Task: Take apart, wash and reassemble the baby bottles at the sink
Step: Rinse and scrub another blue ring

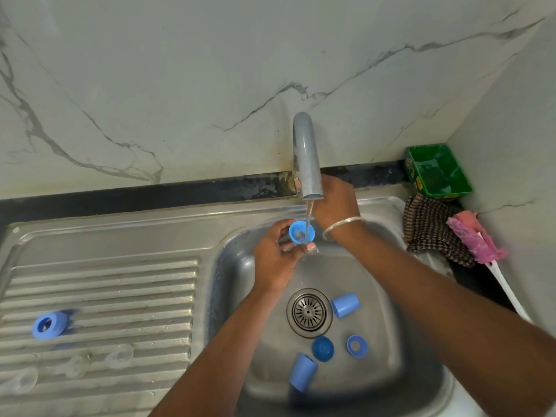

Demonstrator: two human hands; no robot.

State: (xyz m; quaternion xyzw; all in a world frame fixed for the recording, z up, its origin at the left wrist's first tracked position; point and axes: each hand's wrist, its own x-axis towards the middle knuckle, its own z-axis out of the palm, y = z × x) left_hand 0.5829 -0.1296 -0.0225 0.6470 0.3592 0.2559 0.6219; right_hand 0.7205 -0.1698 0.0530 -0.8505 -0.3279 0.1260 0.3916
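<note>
Water from tap into blue cap, pinched by left hand; right hand behind spout, grip not discernible.

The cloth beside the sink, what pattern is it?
The cloth is brown-and-cream checked, seen in the head view.

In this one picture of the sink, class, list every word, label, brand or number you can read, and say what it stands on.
No text here can be read.
Green tub: a printed label on its outer wall, too small and blurred to read.
Blue bottle parts in the sink and on the draining board: no print visible.
Tap: no marking visible.
</note>
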